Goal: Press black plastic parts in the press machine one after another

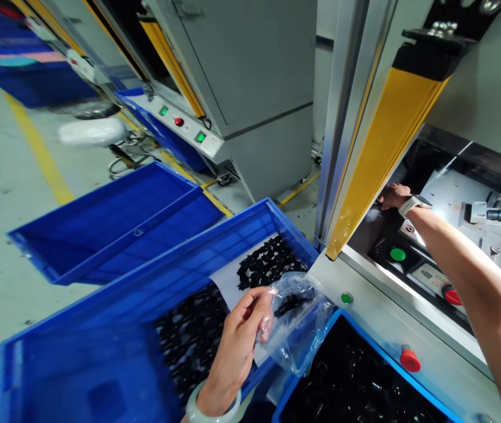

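Observation:
My left hand (245,329) pinches the edge of a clear plastic bag (296,317) between thumb and fingers. The bag hangs over the corner of a blue bin (342,317) full of shiny black parts (360,376). Inside the machine, my right hand (394,195) reaches past a metal fixture plate (457,194) to the dark left side. Its fingertips are lost in shadow beside the yellow post (377,147), so what they touch cannot be made out. Under my left hand, small black parts (195,332) lie in a large blue crate (113,311), some on a white sheet (228,282).
Along the machine's front ledge (365,294) are green and red buttons (410,359). Another blue crate (113,217) stands on the floor at left, near a white-topped stool (94,132). A second grey machine cabinet (259,76) rises behind.

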The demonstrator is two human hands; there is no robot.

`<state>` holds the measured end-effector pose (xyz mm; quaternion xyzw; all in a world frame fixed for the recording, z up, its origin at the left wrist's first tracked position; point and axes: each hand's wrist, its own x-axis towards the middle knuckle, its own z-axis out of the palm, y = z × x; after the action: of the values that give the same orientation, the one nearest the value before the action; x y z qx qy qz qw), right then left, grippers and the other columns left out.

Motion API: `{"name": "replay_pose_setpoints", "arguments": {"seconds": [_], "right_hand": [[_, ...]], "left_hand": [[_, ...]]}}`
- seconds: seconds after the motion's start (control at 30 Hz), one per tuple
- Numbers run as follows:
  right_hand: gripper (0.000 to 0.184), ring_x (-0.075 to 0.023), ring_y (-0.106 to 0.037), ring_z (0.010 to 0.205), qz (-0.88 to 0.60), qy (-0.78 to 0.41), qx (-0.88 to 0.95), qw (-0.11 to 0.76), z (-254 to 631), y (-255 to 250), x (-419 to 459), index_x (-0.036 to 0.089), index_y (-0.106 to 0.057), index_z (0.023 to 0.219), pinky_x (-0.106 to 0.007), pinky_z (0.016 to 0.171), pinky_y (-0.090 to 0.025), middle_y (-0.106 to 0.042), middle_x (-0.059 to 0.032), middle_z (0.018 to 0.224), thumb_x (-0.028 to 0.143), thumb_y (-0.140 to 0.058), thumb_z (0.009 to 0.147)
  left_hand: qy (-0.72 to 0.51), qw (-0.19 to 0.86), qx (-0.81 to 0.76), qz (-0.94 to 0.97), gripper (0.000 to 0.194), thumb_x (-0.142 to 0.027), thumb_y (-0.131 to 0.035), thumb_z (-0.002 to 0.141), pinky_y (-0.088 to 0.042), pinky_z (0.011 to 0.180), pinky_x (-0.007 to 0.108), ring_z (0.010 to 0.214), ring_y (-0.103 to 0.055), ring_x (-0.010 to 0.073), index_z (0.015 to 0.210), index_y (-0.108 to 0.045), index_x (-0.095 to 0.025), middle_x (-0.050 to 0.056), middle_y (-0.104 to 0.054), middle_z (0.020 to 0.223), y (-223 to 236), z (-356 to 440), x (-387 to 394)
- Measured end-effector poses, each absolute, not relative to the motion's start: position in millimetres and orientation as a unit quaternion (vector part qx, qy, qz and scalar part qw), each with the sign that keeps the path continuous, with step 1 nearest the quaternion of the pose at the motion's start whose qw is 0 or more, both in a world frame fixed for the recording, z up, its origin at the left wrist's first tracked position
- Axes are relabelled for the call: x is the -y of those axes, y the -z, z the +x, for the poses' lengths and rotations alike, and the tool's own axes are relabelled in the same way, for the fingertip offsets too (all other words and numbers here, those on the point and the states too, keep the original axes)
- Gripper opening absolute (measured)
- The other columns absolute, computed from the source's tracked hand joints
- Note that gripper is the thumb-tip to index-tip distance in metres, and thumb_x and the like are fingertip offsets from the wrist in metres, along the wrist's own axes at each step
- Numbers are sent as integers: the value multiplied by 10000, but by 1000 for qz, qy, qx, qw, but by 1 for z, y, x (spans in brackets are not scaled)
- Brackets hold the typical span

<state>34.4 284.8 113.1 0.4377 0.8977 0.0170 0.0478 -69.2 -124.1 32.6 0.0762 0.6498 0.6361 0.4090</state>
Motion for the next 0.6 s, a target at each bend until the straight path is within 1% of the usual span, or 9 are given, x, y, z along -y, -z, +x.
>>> {"name": "replay_pose_setpoints", "arguments": {"seconds": [0.1, 0.13, 0.17, 0.23, 0.3, 0.37, 0.43, 0.53, 0.6], "right_hand": [[587, -198, -631, 1194, 427, -6, -903, 52, 52, -136, -273, 86, -731, 1196, -348, 980, -497, -697, -92, 1172, 465, -291, 1117], [578, -222, -601, 1237, 424, -9, -905, 35, 61, -144, -264, 101, -747, 1201, -353, 972, -479, -712, -106, 1172, 478, -321, 1102], [496, -243, -587, 1243, 417, -10, -909, 9, 70, -151, -251, 135, -761, 1202, -365, 952, -473, -730, -118, 1166, 479, -426, 1076], [354, -259, -618, 1145, 371, 11, -927, -55, 89, -158, -215, 199, -784, 1169, -376, 906, -480, -753, -106, 1119, 460, -609, 1006], [269, -247, -653, 1015, 289, 78, -949, -101, 104, -155, -165, 261, -792, 1096, -389, 876, -508, -760, -73, 1053, 471, -694, 960], [240, -250, -670, 1010, 228, 167, -955, -94, 111, -141, -108, 291, -775, 1064, -405, 881, -545, -760, -49, 1054, 491, -686, 967], [218, -254, -686, 1049, 205, 223, -950, -75, 110, -122, -61, 282, -752, 1107, -408, 884, -580, -762, -48, 1105, 443, -689, 974], [276, -252, -701, 1133, 205, 226, -950, -58, 111, -106, -41, 257, -715, 1232, -394, 897, -607, -718, -66, 1323, 393, -651, 1000], [262, -250, -727, 1076, 251, 178, -950, -56, 119, -114, -67, 260, -731, 1206, -384, 849, -611, -734, -65, 1296, 392, -596, 1025]], "left_hand": [[-645, 399, -648, 69, 527, -638, -812, 810, -309, 469, 181, 507, -390, 73, 1014, -657, -177, -81, -435, 570, -29, -70, 122], [-648, 396, -647, 68, 516, -630, -809, 818, -308, 469, 179, 505, -388, 71, 1014, -659, -177, -81, -433, 572, -28, -70, 121], [-653, 395, -643, 70, 509, -627, -806, 822, -303, 465, 179, 498, -380, 68, 1008, -659, -177, -83, -428, 570, -26, -71, 119], [-664, 393, -631, 79, 507, -628, -806, 820, -287, 453, 181, 477, -354, 62, 985, -655, -173, -87, -419, 563, -23, -71, 116], [-674, 394, -618, 95, 509, -632, -801, 821, -274, 443, 185, 466, -333, 60, 970, -650, -170, -90, -409, 561, -22, -70, 113], [-673, 390, -619, 109, 501, -629, -782, 841, -284, 448, 183, 483, -346, 63, 987, -656, -166, -81, -428, 582, -24, -67, 111], [-661, 390, -631, 116, 492, -626, -754, 872, -307, 468, 178, 519, -376, 68, 1028, -667, -167, -67, -459, 621, -27, -63, 111], [-643, 397, -643, 123, 491, -631, -717, 905, -324, 490, 170, 540, -380, 70, 1083, -669, -176, -66, -455, 632, -30, -60, 112], [-648, 402, -636, 119, 508, -642, -731, 888, -310, 478, 170, 526, -357, 69, 1078, -666, -175, -75, -423, 608, -30, -61, 113]]}}
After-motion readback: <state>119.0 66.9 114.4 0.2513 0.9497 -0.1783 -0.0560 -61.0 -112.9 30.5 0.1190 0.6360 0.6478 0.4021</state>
